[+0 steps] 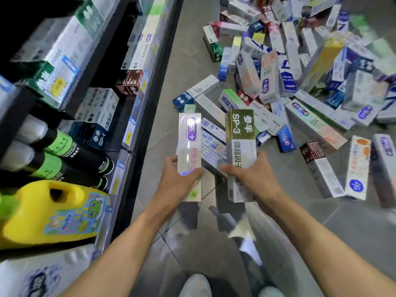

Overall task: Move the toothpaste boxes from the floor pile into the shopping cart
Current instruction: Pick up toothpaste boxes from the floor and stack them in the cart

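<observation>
Both hands hold toothpaste boxes above the floor pile.

The left hand [177, 176] grips a white and purple box [189, 146]; the right hand [248, 170] clamps a gold SP-3 box [241, 144], the two held upright side by side. Behind them the pile of toothpaste boxes [300, 82] sprawls over the tiled floor [184, 61], a stocked shelf [90, 116] standing at left.

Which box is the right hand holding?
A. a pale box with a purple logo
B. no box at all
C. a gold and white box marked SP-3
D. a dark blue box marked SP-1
C: the right hand grips the gold and white SP-3 box, while the left hand holds the pale box with the purple logo.
</observation>
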A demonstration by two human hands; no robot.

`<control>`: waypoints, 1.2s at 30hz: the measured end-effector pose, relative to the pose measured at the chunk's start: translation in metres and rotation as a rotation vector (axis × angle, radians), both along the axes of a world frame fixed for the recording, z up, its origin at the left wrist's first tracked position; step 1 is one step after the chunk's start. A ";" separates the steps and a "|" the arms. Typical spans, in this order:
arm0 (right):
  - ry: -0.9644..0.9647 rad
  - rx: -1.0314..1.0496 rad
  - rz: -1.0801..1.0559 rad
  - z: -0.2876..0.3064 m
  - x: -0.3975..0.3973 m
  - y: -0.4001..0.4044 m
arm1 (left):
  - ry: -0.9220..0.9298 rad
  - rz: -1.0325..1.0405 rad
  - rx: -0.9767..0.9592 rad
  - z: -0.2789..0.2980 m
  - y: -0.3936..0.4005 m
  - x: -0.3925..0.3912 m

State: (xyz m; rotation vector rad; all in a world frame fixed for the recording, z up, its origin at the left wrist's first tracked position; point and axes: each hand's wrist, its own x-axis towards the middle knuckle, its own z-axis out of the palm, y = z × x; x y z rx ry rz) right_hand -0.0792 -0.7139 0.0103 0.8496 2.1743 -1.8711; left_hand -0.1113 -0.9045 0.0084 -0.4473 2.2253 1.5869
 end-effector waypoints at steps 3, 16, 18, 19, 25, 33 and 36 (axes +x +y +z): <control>0.043 -0.070 -0.017 0.096 0.015 0.008 | 0.015 -0.035 0.046 0.091 0.017 0.013; 0.207 0.034 -0.310 0.562 0.127 0.092 | 0.107 -0.298 0.263 0.591 0.137 0.085; 0.236 0.036 -0.425 0.620 0.155 0.106 | 0.145 -0.362 0.296 0.644 0.165 0.104; 0.254 0.050 -0.476 0.646 0.170 0.113 | 0.158 -0.382 0.322 0.668 0.180 0.114; 0.341 0.184 -0.711 0.740 0.274 0.158 | 0.208 -0.582 0.478 0.756 0.250 0.179; 0.243 0.379 -1.101 0.777 0.434 0.127 | 0.195 -1.145 0.552 0.783 0.284 0.285; 0.159 0.422 -1.309 0.778 0.495 0.083 | 0.140 -1.375 0.575 0.778 0.282 0.332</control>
